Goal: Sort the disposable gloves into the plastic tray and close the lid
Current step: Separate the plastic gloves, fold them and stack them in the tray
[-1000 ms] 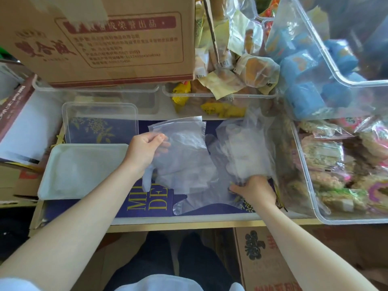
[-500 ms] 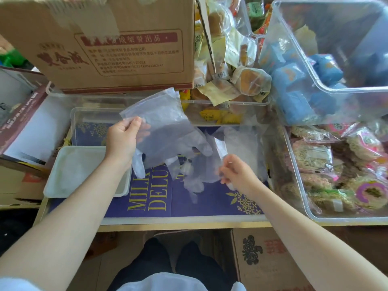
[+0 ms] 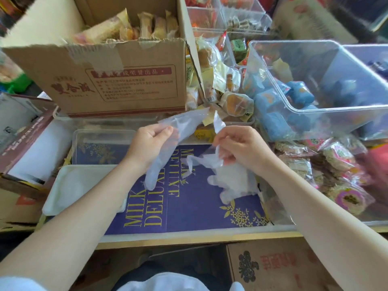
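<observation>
Over purple surface (image 3: 195, 208): two held gloves (image 3: 168, 143).

— What are the hands doing?
— The left hand (image 3: 150, 141) pinches a clear disposable glove (image 3: 168, 148) that hangs down over the purple board (image 3: 199, 206). The right hand (image 3: 239, 148) grips another glove (image 3: 228, 177), bunched and trailing onto the board.
— And the tray?
— The clear plastic tray (image 3: 100, 143) sits left of the hands, with its white lid (image 3: 84, 187) lying just in front of it.

Snack shop stockroom — clear bins (image 3: 319, 110) of wrapped snacks, cardboard cartons (image 3: 117, 80)
</observation>
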A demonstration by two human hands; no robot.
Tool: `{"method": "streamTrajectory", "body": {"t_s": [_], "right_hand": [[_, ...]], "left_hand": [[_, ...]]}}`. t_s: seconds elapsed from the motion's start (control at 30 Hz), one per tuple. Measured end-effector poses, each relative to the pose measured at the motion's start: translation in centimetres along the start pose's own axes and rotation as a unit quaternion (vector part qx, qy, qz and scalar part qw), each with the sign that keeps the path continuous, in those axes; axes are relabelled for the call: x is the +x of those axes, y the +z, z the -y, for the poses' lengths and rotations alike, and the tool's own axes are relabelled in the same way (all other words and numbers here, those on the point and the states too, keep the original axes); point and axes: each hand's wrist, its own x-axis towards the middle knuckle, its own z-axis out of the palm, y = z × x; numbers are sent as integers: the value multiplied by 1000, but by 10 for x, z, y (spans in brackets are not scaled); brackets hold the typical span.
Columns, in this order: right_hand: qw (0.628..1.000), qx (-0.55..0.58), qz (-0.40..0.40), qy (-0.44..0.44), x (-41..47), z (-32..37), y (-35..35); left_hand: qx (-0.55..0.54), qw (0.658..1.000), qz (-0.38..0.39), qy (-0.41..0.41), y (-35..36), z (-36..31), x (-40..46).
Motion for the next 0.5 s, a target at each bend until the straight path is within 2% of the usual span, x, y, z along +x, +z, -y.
{"method": "streamTrajectory", "body": {"t_s": [0.07, 0.13, 0.17, 0.2, 0.3, 0.5], "right_hand": [[993, -1, 116, -7, -4, 16, -5], [972, -47, 232, 6, -5, 25, -9], [963, -91, 253, 0, -6, 27, -9], [958, -146, 243, -28, -6, 28, -9], [935, -287, 131, -163, -6, 26, -10], [879, -366, 48, -302, -7, 16, -9]], "left_hand": [[-10, 999, 45, -2, 9, -7, -1], [-31, 996, 83, -3, 15, -12, -3], [-36, 995, 96, -3, 15, -14, -4], [-40, 994, 106, -4, 16, -16, -5], [-47, 992, 119, -6, 16, -18, -5], [-36, 991, 125, -15, 18, -21, -3]]}}
